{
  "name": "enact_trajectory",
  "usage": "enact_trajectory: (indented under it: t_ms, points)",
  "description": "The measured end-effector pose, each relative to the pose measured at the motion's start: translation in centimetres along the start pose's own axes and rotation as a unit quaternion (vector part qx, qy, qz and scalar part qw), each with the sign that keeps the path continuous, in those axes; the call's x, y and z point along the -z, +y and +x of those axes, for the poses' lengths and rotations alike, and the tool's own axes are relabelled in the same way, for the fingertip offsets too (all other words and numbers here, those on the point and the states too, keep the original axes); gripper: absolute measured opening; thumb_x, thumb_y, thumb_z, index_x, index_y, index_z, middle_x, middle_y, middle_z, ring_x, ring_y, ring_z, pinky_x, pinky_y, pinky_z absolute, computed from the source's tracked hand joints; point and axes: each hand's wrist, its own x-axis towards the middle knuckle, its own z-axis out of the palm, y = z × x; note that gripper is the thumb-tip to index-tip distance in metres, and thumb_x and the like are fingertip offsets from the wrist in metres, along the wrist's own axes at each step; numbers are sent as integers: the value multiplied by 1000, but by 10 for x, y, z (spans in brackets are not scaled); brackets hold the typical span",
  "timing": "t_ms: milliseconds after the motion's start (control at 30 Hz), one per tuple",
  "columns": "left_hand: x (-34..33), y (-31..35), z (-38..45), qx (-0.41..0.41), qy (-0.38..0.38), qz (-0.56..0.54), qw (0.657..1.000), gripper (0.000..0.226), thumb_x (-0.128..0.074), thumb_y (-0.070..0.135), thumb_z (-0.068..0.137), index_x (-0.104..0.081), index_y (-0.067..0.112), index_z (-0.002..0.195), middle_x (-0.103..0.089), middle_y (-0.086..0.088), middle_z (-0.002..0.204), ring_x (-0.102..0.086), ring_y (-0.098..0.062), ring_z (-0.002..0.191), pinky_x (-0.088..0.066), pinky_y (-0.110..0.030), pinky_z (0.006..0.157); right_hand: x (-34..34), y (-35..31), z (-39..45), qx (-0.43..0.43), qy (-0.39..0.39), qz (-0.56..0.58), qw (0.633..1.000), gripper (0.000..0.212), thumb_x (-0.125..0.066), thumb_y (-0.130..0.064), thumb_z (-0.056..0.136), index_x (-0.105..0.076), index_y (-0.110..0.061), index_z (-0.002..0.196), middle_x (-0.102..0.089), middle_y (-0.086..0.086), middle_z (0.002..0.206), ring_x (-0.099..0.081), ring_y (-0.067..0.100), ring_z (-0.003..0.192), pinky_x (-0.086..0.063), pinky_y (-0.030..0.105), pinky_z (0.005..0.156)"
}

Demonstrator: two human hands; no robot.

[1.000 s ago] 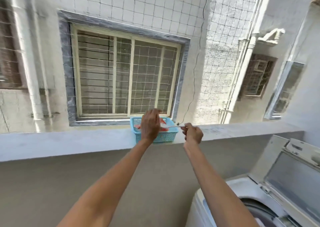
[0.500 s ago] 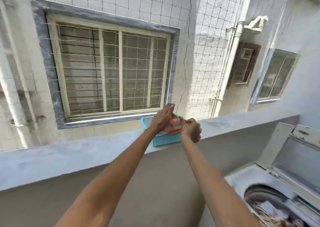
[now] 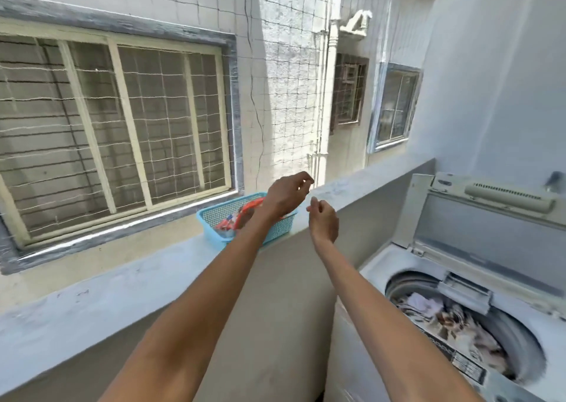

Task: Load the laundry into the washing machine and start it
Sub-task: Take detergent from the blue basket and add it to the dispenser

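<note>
A grey concrete ledge (image 3: 128,282) ran across the balcony, facing a tiled wall with a barred window (image 3: 116,132) behind netting. A blue plastic basket (image 3: 214,218) holding red packets stood on the ledge. The left hand (image 3: 283,195) hung above the basket, fingers loosely curled, holding nothing visible. The right hand (image 3: 323,222) hung just beside it, fingers curled, apparently empty. The washing machine (image 3: 398,267) stood at right, lid (image 3: 490,227) raised, with the laundry (image 3: 453,322) inside the drum.

Two hands: left (image 3: 284,195), right (image 3: 323,222). One blue basket (image 3: 214,221). One washing machine (image 3: 459,325). Three windows.
</note>
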Motion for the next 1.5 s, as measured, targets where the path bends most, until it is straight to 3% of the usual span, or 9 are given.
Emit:
enact_trajectory:
  t_ms: [267, 433, 600, 733, 833, 1000, 1100, 1233, 1500]
  points:
    - [-177, 46, 9, 50, -74, -159, 983, 27, -44, 8, 92, -65, 7, 110, -66, -11, 112, -60, -25, 106, -44, -30, 87, 76, 122, 50, -120, 21, -69, 990, 29, -41, -28, 92, -54, -18, 68, -68, 19, 94, -59, 31, 82, -34, 31, 62]
    - [-308, 55, 20, 74, -192, -169, 964, 25, -45, 9, 89, -65, 12, 105, -69, -13, 104, -63, -29, 101, -47, -33, 84, 128, 226, 90, -203, 33, -124, 971, 30, -42, -29, 92, -65, -11, 84, -68, 17, 96, -62, 36, 97, -41, 33, 69]
    - [-406, 80, 39, 32, -244, -137, 959, 22, -48, 16, 93, -65, 11, 105, -67, -8, 111, -60, -26, 103, -45, -33, 81, 183, 306, 125, -203, 0, -230, 952, 30, -40, -31, 97, -63, -12, 97, -67, 11, 99, -62, 31, 92, -37, 30, 63]
    - [-468, 104, 48, -14, -266, -140, 954, 23, -48, 8, 90, -68, 6, 102, -68, -15, 105, -61, -30, 100, -45, -33, 81, 229, 371, 144, -159, 8, -267, 951, 16, -51, -23, 92, -64, -17, 84, -65, 4, 95, -62, 26, 92, -45, 34, 67]
    - [-505, 115, 53, -71, -274, -120, 952, 36, -41, 19, 87, -68, -2, 98, -64, -21, 105, -60, -33, 98, -48, -38, 78, 262, 405, 156, -118, 5, -304, 945, 15, -54, -12, 90, -67, -13, 98, -62, 6, 106, -56, 24, 104, -45, 34, 80]
    - [-560, 113, 86, -106, -275, -52, 954, 41, -50, 9, 89, -53, 5, 129, -56, -15, 118, -56, -32, 107, -48, -39, 81, 297, 457, 178, -97, -36, -355, 929, 39, -58, -7, 89, -55, -11, 127, -49, 6, 131, -51, 22, 118, -46, 31, 97]
    - [-583, 98, 99, -67, -283, -69, 954, 51, -57, 8, 86, -45, 11, 135, -49, -11, 126, -52, -28, 114, -47, -36, 86, 303, 479, 178, -146, -7, -331, 932, 47, -60, -13, 90, -46, -11, 134, -43, 8, 135, -49, 24, 120, -44, 31, 96]
    - [-601, 84, 105, -28, -316, -138, 938, 50, -60, 13, 89, -46, 12, 137, -55, -8, 133, -51, -25, 122, -42, -32, 89, 298, 499, 170, -208, 83, -243, 944, 43, -61, -16, 90, -50, -13, 132, -58, 8, 127, -56, 26, 115, -45, 31, 91]
    - [-623, 79, 111, -22, -258, -218, 941, 36, -64, 16, 88, -62, 5, 122, -71, -11, 107, -66, -26, 97, -48, -32, 76, 291, 500, 183, -230, 170, -197, 938, 32, -58, -17, 93, -63, -10, 123, -70, 9, 109, -66, 22, 98, -42, 19, 75]
